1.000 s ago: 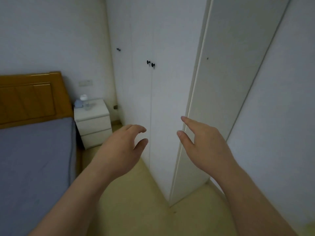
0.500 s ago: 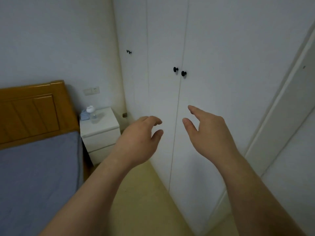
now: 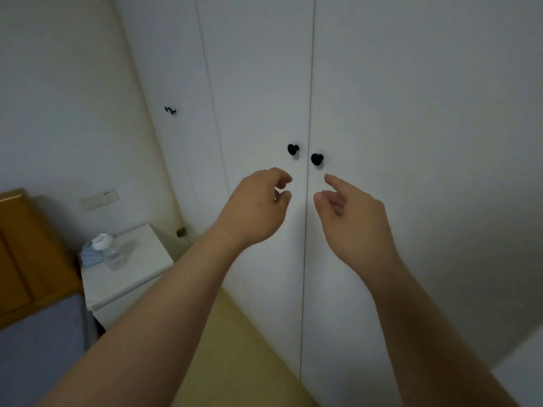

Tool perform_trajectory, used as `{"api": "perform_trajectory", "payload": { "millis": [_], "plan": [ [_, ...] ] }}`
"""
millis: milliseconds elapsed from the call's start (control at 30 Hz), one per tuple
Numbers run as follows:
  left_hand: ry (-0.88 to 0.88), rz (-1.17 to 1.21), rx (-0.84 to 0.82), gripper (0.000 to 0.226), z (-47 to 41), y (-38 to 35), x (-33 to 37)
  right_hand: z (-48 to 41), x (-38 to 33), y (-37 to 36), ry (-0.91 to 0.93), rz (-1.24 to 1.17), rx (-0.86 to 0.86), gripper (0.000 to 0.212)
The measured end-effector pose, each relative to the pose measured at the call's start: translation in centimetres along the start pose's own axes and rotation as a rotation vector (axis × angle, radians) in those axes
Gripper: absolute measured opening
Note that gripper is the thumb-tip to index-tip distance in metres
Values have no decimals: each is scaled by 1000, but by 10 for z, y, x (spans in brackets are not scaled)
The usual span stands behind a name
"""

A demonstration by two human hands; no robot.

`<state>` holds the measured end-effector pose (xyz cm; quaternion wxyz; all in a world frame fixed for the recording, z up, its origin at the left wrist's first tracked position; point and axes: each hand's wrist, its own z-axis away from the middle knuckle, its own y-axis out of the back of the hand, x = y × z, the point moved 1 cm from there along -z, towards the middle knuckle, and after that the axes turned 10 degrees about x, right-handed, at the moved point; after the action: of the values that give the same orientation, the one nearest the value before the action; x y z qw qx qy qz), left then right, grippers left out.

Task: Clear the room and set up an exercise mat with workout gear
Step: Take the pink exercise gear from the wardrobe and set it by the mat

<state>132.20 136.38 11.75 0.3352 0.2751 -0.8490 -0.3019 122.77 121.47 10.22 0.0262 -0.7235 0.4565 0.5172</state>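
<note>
Step in hand, as judged: opening the double wardrobe, likely to fetch or stow something. Neither the exercise mat nor the workout gear is in view, so whether they sit behind these doors cannot be told. The left hand (image 3: pixel 258 207) hovers just below the left knob (image 3: pixel 292 149), fingers loosely curled, thumb and forefinger a narrow gap apart, holding nothing. The right hand (image 3: pixel 352 221) hovers just below the right knob (image 3: pixel 316 159), forefinger straight and pointing up at it, thumb spread, also holding nothing. Neither hand touches a knob. The two black knobs sit close together, one on each side of the centre seam, at the inner edges of the left door (image 3: pixel 258 83) and right door (image 3: pixel 411 113); both doors are closed and flush. To do it well: raise each hand slightly, pinch each knob by its neck between thumb and forefinger, and pull straight out before swinging wide. The knobs are small and round, so a fingertip-only hold may slip. Watch the left door's swing: the nightstand (image 3: pixel 138 277), with a bottle (image 3: pixel 111 254) near its back edge, stands near the wardrobe's left corner. Step back to give both doors room.
</note>
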Motion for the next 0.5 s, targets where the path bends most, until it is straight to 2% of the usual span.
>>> {"api": "perform_trajectory", "payload": {
  "millis": [333, 500],
  "plan": [
    [-6, 171, -68, 54, -107, -58, -52, -71, 4, -64, -23, 33, -7, 45],
    [-73, 267, -118, 45, -115, -70, -64, -78, -2, -75, 9, 172, 65, 46]
  ]
}}
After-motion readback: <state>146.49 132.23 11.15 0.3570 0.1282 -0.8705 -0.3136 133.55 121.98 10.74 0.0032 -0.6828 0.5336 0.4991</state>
